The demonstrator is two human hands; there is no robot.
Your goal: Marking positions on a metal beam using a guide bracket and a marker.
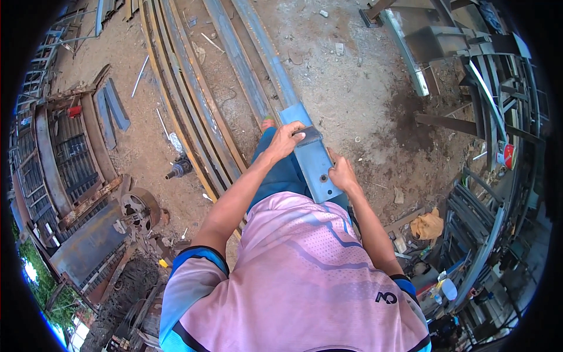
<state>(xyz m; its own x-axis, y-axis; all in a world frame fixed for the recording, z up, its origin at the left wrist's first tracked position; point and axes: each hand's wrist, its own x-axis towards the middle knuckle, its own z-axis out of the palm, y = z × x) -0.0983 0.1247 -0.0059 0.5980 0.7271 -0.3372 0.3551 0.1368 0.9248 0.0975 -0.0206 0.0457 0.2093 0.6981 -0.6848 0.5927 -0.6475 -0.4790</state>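
In front of my body a blue-grey steel plate [312, 167] lies lengthwise, with two round holes near its close end. Across its middle sits a short dark metal piece [308, 136]; whether it is fixed to the plate or loose I cannot tell. My left hand [284, 142] is closed on this dark piece, thumb on top. Along the plate's right edge my right hand [342, 172] is closed, its fingers partly hidden underneath. The plate's far end meets a long steel bar [271, 58] running away over the ground.
Several long rusty beams [187, 76] run along the ground on my left. Farther left are a rusty metal frame [50, 158], a round drum [141, 208] and a power tool [179, 167]. Steel racks [489, 105] and a brown crumpled bag [427, 224] stand on the right.
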